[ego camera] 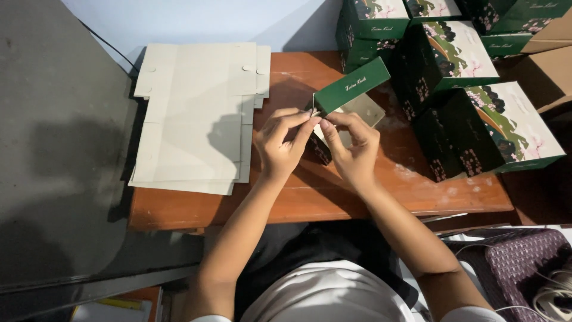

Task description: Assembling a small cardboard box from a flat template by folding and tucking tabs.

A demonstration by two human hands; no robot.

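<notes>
Both hands meet over the middle of a reddish-brown wooden table (310, 203), working on a half-folded dark green cardboard box with a pale grey inside (348, 98). The left hand (279, 143) has its thumb and forefinger pinched shut on the box's near corner flap, the other fingers curled loosely beneath. The right hand (353, 149) pinches the same edge just beside it, fingertips touching the card, its palm covering the lower part of the box. The box's green lid flap stands tilted up just beyond the fingertips, and its open inside shows only bare grey card. To the left of the left hand lies a stack of flat, unfolded grey cardboard blanks (196, 113), close to the wrist but not touching it. Beyond and to the right of the right hand stand finished green boxes printed with a blossom landscape (476, 119), all closed, crowding that end of the table, the nearest just beside the box in hand. Further right sits a plain brown carton (545, 74), and low on the right a dark purple woven basket (518, 256) whose contents cannot be made out.
</notes>
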